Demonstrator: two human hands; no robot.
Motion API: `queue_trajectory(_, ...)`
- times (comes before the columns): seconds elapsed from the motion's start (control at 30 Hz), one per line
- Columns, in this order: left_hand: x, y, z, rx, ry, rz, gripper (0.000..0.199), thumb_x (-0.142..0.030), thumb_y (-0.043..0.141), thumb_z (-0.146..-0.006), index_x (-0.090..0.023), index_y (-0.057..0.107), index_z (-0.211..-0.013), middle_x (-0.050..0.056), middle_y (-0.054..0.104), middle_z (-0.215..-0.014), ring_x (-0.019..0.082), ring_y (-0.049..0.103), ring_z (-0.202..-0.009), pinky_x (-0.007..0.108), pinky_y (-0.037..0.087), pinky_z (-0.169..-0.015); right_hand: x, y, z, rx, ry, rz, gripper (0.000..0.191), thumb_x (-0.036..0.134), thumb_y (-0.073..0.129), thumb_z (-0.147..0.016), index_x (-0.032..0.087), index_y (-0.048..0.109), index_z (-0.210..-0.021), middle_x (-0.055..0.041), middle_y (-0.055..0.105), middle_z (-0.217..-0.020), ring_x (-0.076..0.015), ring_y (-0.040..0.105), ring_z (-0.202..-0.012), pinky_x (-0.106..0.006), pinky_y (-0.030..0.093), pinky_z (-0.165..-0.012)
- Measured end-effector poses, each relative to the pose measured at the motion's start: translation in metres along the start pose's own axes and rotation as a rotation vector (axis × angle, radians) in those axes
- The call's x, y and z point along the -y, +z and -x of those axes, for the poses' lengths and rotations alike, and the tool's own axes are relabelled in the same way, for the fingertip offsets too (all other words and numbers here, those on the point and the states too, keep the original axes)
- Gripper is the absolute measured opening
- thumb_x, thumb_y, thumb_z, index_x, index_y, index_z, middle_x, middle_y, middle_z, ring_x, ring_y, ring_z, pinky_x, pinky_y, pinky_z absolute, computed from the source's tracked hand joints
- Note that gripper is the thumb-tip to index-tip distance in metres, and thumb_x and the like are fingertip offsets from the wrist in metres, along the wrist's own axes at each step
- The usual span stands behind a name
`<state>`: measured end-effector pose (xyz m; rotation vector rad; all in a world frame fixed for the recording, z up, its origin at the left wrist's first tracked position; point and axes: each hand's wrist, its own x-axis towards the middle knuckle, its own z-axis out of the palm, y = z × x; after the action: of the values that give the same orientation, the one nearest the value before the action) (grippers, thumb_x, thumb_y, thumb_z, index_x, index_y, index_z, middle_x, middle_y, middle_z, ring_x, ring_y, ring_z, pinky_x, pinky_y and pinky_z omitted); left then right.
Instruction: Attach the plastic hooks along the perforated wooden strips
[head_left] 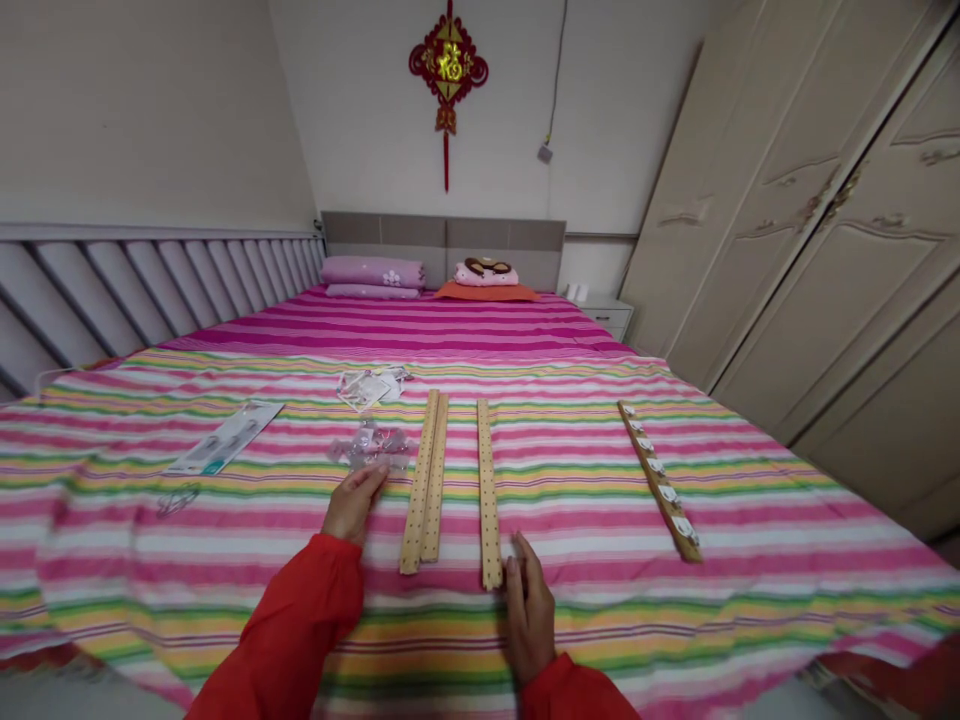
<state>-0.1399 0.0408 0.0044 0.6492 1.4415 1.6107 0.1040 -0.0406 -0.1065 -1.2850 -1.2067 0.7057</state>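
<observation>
My left hand [355,500] is at the near edge of some clear plastic packets [373,446], its thumb and fingertips pressed together; what lies between them is too small to make out. Just right of it, two wooden strips with rows of small holes [421,480] lie side by side, touching. A third such strip [489,495] lies apart from them, further right. Beside its near end, my right hand [529,605] rests with fingers apart, holding nothing. Farther right lies a brown wooden rail with white-backed hooks [658,480].
On the striped bedspread [585,620] lie a packaged card [229,438] and thin wire pieces [178,498] at left, with white tags [371,386] behind the packets. Folded bedding [373,272] sits by the headboard. A railing [150,290] runs left; a wardrobe [795,230] stands right.
</observation>
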Motion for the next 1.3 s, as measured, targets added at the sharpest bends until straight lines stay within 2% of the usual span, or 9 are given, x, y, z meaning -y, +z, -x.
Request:
queue_trajectory(0.1, -0.010, 0.007, 0.030, 0.055, -0.158, 0.139, 0.017, -0.015, 0.077, -0.060, -0.014, 0.069, -0.075, -0.004, 0.062, -0.058, 0.003, 0.053, -0.050, 0.013, 0.041, -0.047, 0.003, -0.002, 0.000, -0.015, 0.013, -0.034, 0.051, 0.047, 0.045, -0.089, 0.014, 0.054, -0.127, -0.0152, 0.060, -0.127, -0.0268, 0.056, -0.116, -0.038, 0.046, -0.094)
queue_trajectory(0.23, -0.013, 0.016, 0.065, 0.122, -0.240, 0.196, 0.012, -0.006, 0.069, -0.069, -0.014, 0.069, -0.078, -0.002, 0.065, -0.062, 0.003, 0.058, -0.053, 0.011, 0.046, -0.050, 0.013, -0.005, 0.000, -0.043, 0.028, -0.098, 0.049, 0.048, 0.048, -0.087, 0.014, 0.057, -0.122, -0.0148, 0.062, -0.123, -0.0260, 0.057, -0.113, -0.038, 0.045, -0.093)
queue_trajectory(0.37, 0.001, 0.025, 0.092, 0.201, -0.309, 0.200, 0.009, -0.009, 0.069, -0.073, -0.013, 0.068, -0.081, 0.003, 0.070, -0.070, 0.007, 0.064, -0.062, 0.014, 0.051, -0.057, 0.032, -0.006, 0.004, 0.079, 0.057, -0.219, 0.036, 0.046, 0.053, -0.085, 0.017, 0.066, -0.100, -0.0081, 0.070, -0.089, -0.0211, 0.063, -0.083, -0.031, 0.050, -0.074)
queue_trajectory(0.5, 0.021, 0.038, 0.113, 0.282, -0.427, 0.276, 0.014, -0.011, 0.071, -0.071, -0.015, 0.066, -0.084, 0.005, 0.073, -0.086, 0.010, 0.067, -0.075, 0.017, 0.052, -0.065, 0.058, -0.006, 0.006, 0.191, 0.125, -0.369, 0.028, 0.044, 0.059, -0.082, 0.017, 0.067, -0.088, -0.0006, 0.062, -0.066, -0.0152, 0.056, -0.063, -0.026, 0.046, -0.059)
queue_trajectory(0.73, 0.057, 0.050, 0.140, 0.428, -0.498, 0.442, 0.026, -0.018, 0.082, -0.058, -0.017, 0.067, -0.079, 0.001, 0.071, -0.081, 0.009, 0.065, -0.073, 0.018, 0.049, -0.066, 0.095, -0.018, -0.004, 0.199, 0.109, -0.391, 0.031, 0.042, 0.060, -0.082, 0.019, 0.070, -0.099, -0.0056, 0.069, -0.087, -0.0203, 0.062, -0.082, -0.030, 0.050, -0.075)
queue_trajectory(0.87, 0.068, 0.050, 0.144, 0.462, -0.454, 0.338, 0.033, -0.030, 0.083, -0.055, -0.017, 0.069, -0.082, 0.003, 0.070, -0.079, 0.009, 0.061, -0.069, 0.019, 0.045, -0.062, 0.101, -0.026, -0.006, 0.191, -0.075, -0.238, 0.027, 0.036, 0.053, -0.087, 0.020, 0.071, -0.099, -0.0061, 0.067, -0.088, -0.0199, 0.061, -0.085, -0.030, 0.049, -0.076)
queue_trajectory(1.0, 0.065, 0.049, 0.143, 0.431, -0.377, 0.213, 0.048, -0.044, 0.081, -0.054, -0.016, 0.070, -0.091, 0.009, 0.071, -0.091, 0.015, 0.063, -0.082, 0.025, 0.047, -0.073, 0.098, -0.034, -0.012, 0.165, -0.177, -0.133, 0.024, 0.034, 0.051, -0.089, 0.020, 0.070, -0.093, -0.0062, 0.065, -0.086, -0.0192, 0.060, -0.082, -0.030, 0.048, -0.074)
queue_trajectory(1.17, 0.055, 0.051, 0.140, 0.444, -0.189, 0.044, 0.047, -0.047, 0.079, -0.053, -0.015, 0.069, -0.086, 0.008, 0.071, -0.085, 0.017, 0.063, -0.079, 0.028, 0.050, -0.074, 0.087, -0.033, -0.021, 0.292, -0.002, -0.240, 0.024, 0.037, 0.053, -0.086, 0.019, 0.065, -0.076, 0.0006, 0.057, -0.063, -0.0139, 0.053, -0.059, -0.025, 0.045, -0.056)
queue_trajectory(1.3, 0.055, 0.057, 0.134, 0.494, -0.081, -0.056, 0.041, -0.046, 0.079, -0.051, -0.014, 0.066, -0.074, 0.003, 0.068, -0.068, 0.014, 0.061, -0.065, 0.026, 0.050, -0.062, 0.080, -0.025, -0.028, 0.304, 0.187, -0.382, 0.026, 0.040, 0.061, -0.077, 0.018, 0.065, -0.089, 0.0044, 0.053, -0.055, -0.0109, 0.047, -0.045, -0.023, 0.040, -0.045)
